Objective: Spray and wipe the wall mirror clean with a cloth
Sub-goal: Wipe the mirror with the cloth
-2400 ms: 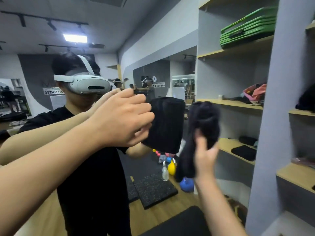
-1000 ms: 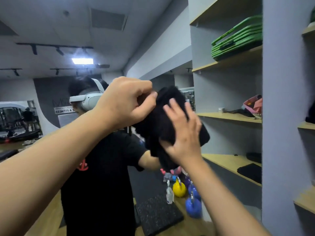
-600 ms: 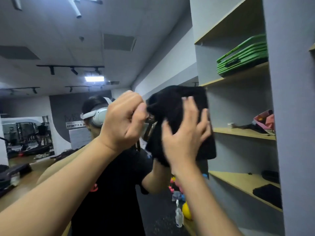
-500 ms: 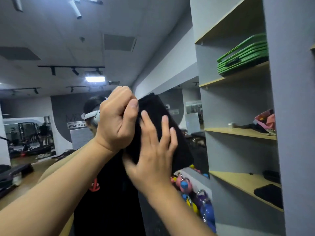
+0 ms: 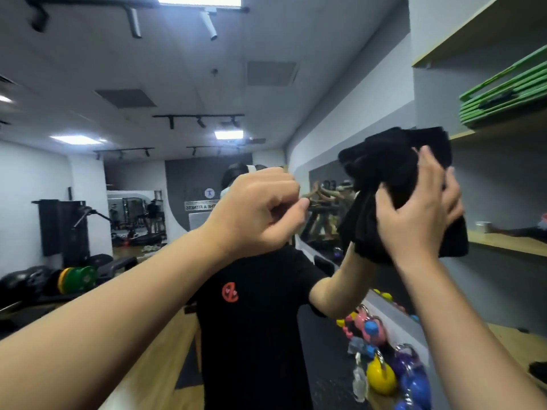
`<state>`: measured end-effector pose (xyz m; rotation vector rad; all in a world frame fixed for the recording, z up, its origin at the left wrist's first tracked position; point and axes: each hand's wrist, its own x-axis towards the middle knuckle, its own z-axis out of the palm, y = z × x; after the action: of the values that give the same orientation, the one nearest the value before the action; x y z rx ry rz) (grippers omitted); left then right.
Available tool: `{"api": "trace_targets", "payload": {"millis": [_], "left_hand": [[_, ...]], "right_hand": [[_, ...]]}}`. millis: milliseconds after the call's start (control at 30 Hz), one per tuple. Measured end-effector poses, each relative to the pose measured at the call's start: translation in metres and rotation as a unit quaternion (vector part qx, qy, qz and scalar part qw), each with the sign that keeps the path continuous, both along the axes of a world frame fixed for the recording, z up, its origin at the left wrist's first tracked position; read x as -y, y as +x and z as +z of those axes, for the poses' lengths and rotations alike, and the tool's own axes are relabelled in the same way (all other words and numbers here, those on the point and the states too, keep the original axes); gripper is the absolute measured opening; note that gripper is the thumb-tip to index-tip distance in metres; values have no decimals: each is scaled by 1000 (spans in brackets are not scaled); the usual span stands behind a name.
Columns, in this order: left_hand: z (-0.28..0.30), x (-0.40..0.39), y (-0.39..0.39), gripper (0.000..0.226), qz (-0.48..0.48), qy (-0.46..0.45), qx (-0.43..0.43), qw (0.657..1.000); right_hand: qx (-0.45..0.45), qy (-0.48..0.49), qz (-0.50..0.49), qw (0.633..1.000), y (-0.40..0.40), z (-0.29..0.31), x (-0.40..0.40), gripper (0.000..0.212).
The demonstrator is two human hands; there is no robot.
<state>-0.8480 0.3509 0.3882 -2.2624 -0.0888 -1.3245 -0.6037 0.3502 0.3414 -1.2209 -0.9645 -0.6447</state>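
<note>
Gym interior reflected across large wall mirror (image 5: 124,187); wooden shelves at right. Right hand (image 5: 414,220) presses bunched black cloth (image 5: 390,179) on the glass near its right edge, fingers curled into the folds. Left hand (image 5: 260,214) fisted, apparently empty. Cloth hangs long axis roughly vertical, bulk uppermost. Advice: flatten it, keep even palm pressure, overlap strokes.

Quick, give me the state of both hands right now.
Left hand: closed in a fist, holding nothing visible.
Right hand: holding the black cloth, fingers spread and curved over it at the mirror.
</note>
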Motion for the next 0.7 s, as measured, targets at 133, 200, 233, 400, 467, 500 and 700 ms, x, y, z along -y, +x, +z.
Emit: {"api": "trace_targets", "payload": {"millis": [133,200,233,400,467,500,700], "left_hand": [[9,15,-53,44,21,-3,83,996],[16,27,-71,44,10,30,113,993],[20,33,-77,44,11,43,116,992],[41,29,-95,42,100,54,132,985],[46,27,-93,42,133,67,122,981],[47,27,-90,43,148,79,110,980],[44,27,-84,42,160,132,72,976]], "right_hand": [[-86,7,3,996,-70,28,-2,70],[-22,6,15,1000,-125,38,-3,75],[23,4,11,1000,-154,41,-3,75],[252,19,25,967,-273,33,-2,62],[295,21,28,955,-278,26,-3,53],[323,12,28,946,-273,26,-4,50],[436,-60,16,898,-212,66,-4,65]]}}
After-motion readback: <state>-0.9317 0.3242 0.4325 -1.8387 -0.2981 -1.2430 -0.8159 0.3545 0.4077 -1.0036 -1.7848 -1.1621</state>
